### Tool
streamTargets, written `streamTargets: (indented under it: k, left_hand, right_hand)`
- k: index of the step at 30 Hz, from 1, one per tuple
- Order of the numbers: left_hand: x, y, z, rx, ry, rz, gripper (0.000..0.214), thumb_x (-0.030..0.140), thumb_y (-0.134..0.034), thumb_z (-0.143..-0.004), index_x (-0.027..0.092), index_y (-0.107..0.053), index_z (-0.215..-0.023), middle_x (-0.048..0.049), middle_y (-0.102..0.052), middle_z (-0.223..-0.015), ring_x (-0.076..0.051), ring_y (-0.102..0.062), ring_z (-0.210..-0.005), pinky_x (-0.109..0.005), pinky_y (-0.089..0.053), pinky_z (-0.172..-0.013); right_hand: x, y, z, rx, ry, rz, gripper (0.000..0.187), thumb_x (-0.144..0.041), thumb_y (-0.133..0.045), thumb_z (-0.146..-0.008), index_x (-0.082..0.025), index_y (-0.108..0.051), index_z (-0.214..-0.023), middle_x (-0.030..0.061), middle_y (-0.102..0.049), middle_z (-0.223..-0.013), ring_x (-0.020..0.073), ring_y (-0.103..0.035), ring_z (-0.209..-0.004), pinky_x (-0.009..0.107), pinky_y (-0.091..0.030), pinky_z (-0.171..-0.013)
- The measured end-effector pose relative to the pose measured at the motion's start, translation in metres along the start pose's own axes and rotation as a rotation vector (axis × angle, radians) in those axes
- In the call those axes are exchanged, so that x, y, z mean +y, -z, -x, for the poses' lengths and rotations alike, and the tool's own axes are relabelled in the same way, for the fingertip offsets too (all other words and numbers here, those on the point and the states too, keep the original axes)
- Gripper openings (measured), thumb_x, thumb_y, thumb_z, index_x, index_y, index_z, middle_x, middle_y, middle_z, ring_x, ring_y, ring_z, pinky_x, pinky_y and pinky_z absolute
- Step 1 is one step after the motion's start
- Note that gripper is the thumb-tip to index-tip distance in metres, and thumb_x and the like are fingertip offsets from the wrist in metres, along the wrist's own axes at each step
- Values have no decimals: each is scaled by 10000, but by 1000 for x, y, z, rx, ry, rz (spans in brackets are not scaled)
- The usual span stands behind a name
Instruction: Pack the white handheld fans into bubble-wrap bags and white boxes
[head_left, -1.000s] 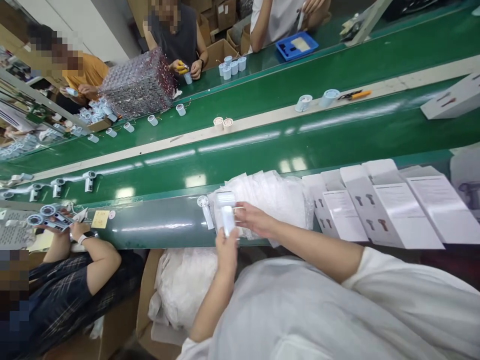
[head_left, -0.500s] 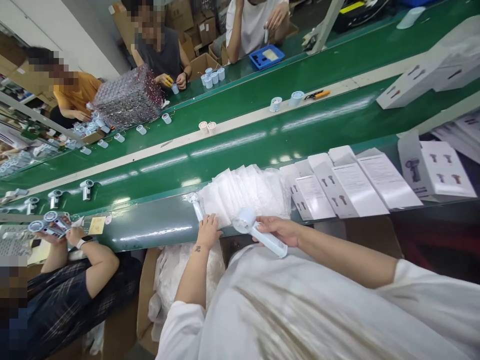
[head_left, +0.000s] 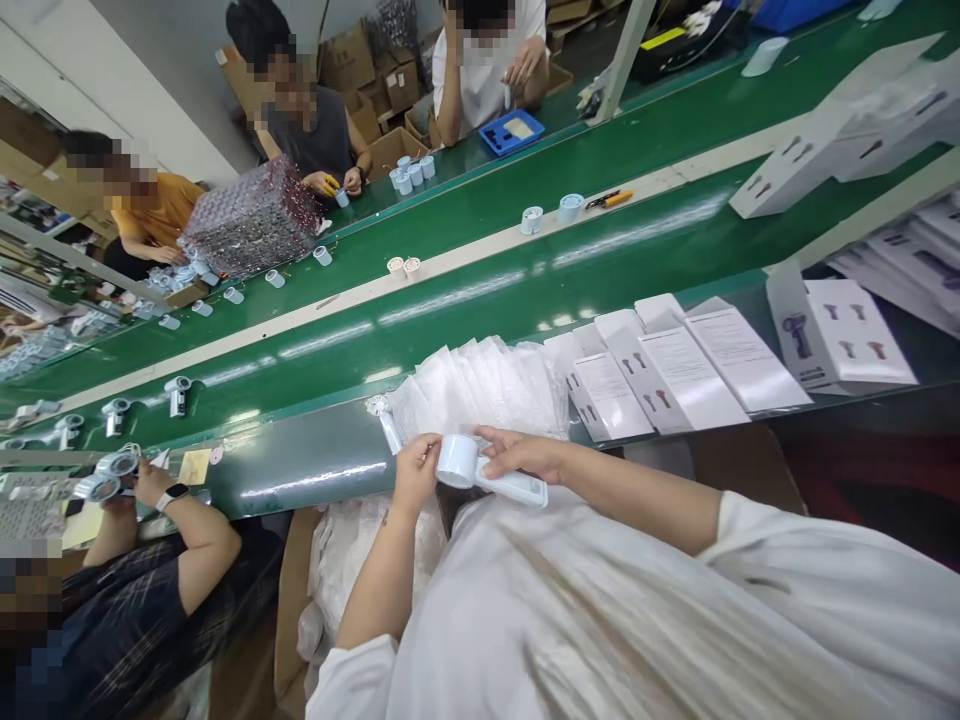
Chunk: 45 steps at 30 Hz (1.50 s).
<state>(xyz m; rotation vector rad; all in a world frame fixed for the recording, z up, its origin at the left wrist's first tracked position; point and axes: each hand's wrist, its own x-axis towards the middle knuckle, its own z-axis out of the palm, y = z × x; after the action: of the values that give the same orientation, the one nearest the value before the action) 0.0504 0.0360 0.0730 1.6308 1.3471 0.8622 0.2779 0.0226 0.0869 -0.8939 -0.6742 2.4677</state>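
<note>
Factory packing line, green conveyor belt point(head_left: 465, 310) running across view. Brown cardboard box point(head_left: 289, 590) sitting below belt edge, holding crumpled white plastic bags point(head_left: 375, 570). Clear plastic sleeves point(head_left: 480, 390) lying stacked beside white printed cartons point(head_left: 645, 375). Left hand point(head_left: 416, 470) pinching round head of white handheld fan point(head_left: 457, 460), right hand point(head_left: 517, 452) curling over its neck, fan staying near belt edge.
</note>
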Motion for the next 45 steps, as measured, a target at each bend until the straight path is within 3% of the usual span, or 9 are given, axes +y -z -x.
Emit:
streamTargets:
  k: [5,10,16,20,27,33,37,42,45]
  left_hand:
    - [21,7,3,84,95,231,140,306,-611,-799,170,-638,-810,-10,-643,-746,-133,-583,-704,-258,-462,-717]
    - [42,7,7,-137,-151,-35,134,242,-530,-859,171,-618,-786,-27,-633,-772,-135,-578,-737,-259,-454,-717]
    - [72,-19,-3,24,-406,-279,128,133,-475,-861,174,-586,-811,-48,-609,-778,-165,-553,-772,-294,-449,-713]
    - [80,-36,2,-153,-730,-416,193,75,-427,-835,173,-590,-863,-70,-612,-804,-186,-537,-777,-325,-447,-717]
    - [78,-38,-3,-171,-300,-245,152,173,-439,-886,184,-577,-824,-45,-598,-806,-168,-557,-792,-295,-450,-726]
    - [103,-25,-10,-172,22,-8,126,270,-514,-848,179,-581,-792,21,-548,-652,-125,-513,-619,-238,-421,-616]
    - [127,-16,-16,-138,-34,114,200,369,-564,-847,176,-590,-804,3,-562,-698,-134,-535,-674,-242,-444,-659]
    - [136,-33,-24,-135,-211,50,657,569,-675,-703,206,-506,-1224,-131,-471,-1330,-290,-474,-1206,-404,-440,-944]
    - [126,-45,-35,-214,-193,-82,538,537,-698,-689,197,-604,-1096,-113,-580,-1181,-292,-545,-1107,-421,-443,-947]
  right_hand:
    - [-11,3,7,170,-15,1,507,-284,-800,-610,-177,-510,-1011,32,-662,-820,194,-680,-692,284,-552,-577]
    - [-17,5,21,255,19,-82,504,-268,-782,-628,-185,-470,-1015,64,-661,-877,213,-684,-673,287,-542,-516]
    - [-30,-5,27,235,52,-56,513,-278,-758,-662,-207,-475,-1084,25,-645,-846,186,-670,-651,260,-525,-493]
    - [-28,-7,26,377,117,-53,406,-176,-742,-631,-201,-461,-923,-20,-627,-724,159,-642,-572,255,-518,-501]
    - [-14,-5,28,524,87,-147,189,-294,-595,-819,-199,-431,-814,-6,-589,-643,137,-602,-560,251,-502,-545]
    - [-51,-13,83,517,110,611,211,-291,-593,-794,-176,-487,-653,-37,-514,-563,87,-478,-511,188,-372,-479]
    - [-75,-34,107,511,378,657,262,-344,-578,-806,-167,-489,-635,-43,-498,-602,80,-470,-585,185,-390,-558]
    - [-66,-52,85,496,547,322,187,-325,-552,-822,-167,-526,-725,-25,-557,-703,96,-548,-651,214,-462,-639]
    - [-72,-29,86,424,638,598,195,-335,-560,-840,-166,-582,-745,-2,-602,-775,121,-582,-739,234,-479,-712]
